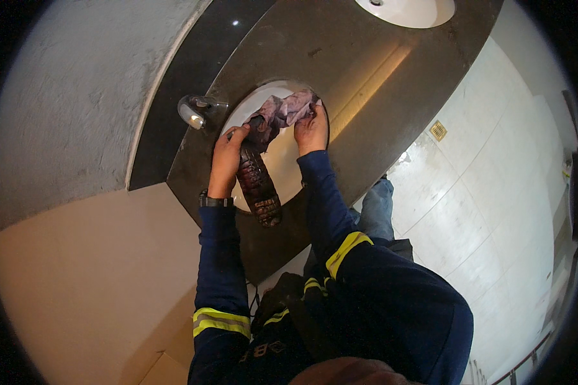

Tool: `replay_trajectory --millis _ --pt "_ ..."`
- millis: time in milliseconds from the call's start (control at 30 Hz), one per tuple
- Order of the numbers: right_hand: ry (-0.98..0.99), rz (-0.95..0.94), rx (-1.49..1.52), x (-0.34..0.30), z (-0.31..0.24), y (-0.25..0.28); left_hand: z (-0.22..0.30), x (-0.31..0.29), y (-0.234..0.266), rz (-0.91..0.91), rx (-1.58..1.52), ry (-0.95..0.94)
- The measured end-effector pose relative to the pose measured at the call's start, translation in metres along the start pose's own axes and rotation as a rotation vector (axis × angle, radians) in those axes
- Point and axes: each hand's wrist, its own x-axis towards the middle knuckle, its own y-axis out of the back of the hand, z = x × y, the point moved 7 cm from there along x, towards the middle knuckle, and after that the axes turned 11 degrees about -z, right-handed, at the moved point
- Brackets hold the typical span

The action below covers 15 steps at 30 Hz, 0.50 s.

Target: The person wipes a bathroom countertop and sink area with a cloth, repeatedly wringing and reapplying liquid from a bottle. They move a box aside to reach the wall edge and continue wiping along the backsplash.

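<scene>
Over the white sink basin (263, 96) I hold a crumpled, wet-looking pinkish-grey cloth (289, 109) stretched between both hands. My left hand (227, 154) pinches its darker end, thumb and fingers closed. At the other end, my right hand (311, 133) is closed around the bunched fabric. Below the left fingers hangs a dark reddish-brown, shiny ribbed piece (259, 186); its lower end reaches over the near rim of the basin. Whether this piece is joined to the cloth I cannot tell.
A chrome tap (194, 112) stands left of the basin, its spout beside the rim. The dark stone counter (327, 70) runs toward a second white basin (417, 13) at the far end. A grey wall (83, 96) bounds the left. Pale floor tiles (475, 186) with a drain grate (438, 131) lie right.
</scene>
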Motion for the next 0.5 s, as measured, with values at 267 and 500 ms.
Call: replay_trajectory --millis 267,500 --pt "0.092 -0.051 -0.221 0.011 -0.001 0.023 0.002 -0.001 0.001 0.035 -0.007 0.002" --pt "0.232 -0.036 -0.425 -0.002 -0.013 -0.004 0.001 -0.003 0.002 0.061 -0.009 0.034"
